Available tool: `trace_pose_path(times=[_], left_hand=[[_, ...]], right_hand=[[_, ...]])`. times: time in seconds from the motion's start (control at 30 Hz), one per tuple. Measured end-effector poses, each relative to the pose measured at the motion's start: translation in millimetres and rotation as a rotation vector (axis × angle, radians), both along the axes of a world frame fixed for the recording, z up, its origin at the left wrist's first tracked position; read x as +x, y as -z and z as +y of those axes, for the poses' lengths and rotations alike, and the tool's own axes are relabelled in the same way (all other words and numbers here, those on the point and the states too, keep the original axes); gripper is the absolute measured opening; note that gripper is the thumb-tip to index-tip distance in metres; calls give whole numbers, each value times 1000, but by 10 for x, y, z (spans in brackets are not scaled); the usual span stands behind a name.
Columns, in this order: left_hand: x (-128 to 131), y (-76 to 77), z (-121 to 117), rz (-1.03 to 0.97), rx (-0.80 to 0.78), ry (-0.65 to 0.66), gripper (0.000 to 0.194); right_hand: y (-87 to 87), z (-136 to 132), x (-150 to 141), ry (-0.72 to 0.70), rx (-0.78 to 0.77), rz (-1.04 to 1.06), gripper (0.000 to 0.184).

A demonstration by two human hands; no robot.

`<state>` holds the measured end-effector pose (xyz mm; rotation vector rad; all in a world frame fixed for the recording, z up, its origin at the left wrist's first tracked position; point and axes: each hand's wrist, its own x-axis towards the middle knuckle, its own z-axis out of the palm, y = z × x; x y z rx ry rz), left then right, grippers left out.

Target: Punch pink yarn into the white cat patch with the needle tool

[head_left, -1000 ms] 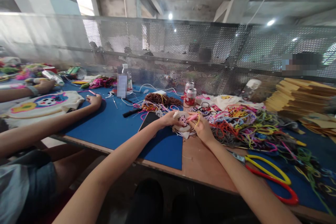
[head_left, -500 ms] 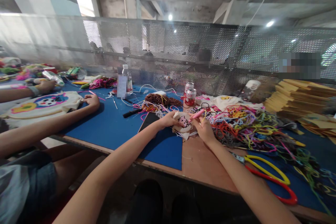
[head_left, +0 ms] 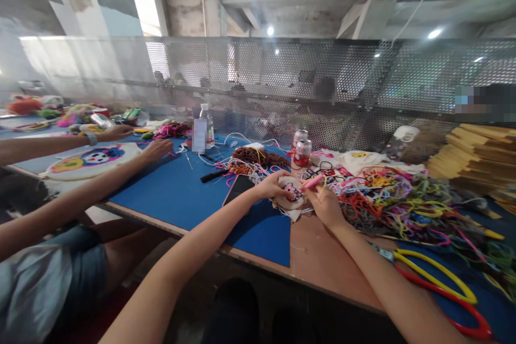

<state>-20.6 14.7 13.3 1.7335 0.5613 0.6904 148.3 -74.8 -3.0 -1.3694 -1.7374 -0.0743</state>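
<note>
Near frame centre, the right hand (head_left: 325, 205) had tilted its pink punch needle (head_left: 313, 181) back onto the small embroidery hoop (head_left: 291, 193) gripped by the left hand (head_left: 271, 186).

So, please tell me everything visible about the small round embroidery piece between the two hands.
The small round embroidery piece is pale cloth in a light hoop, showing a pink and black cartoon figure. It rests at the blue mat's edge. The left hand grips its left rim; the right hand brings a pink tool to its right side.

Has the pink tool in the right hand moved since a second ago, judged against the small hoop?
Yes. The pink tool in the right hand has lifted from the small hoop, now angling up toward the cans.
</note>
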Motion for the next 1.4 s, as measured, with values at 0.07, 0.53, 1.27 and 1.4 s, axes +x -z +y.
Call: trace_pose_path(times=[0.07,0.53,1.27,1.4], left_hand=[[8,-2,7,9,19,0,50],[7,16,-13,101,30,-94,36],[40,34,5,83,-62,-141,31],[13,12,-14,81,-202,-89,36]], right_hand=[[-10,-16,-9,-37,8,10,37],[-51,-31,-112,-78,64,-30,18],[16,-5,-101,-99,55,-37,16],[42,-3,-97,-85,-25,-22,19]])
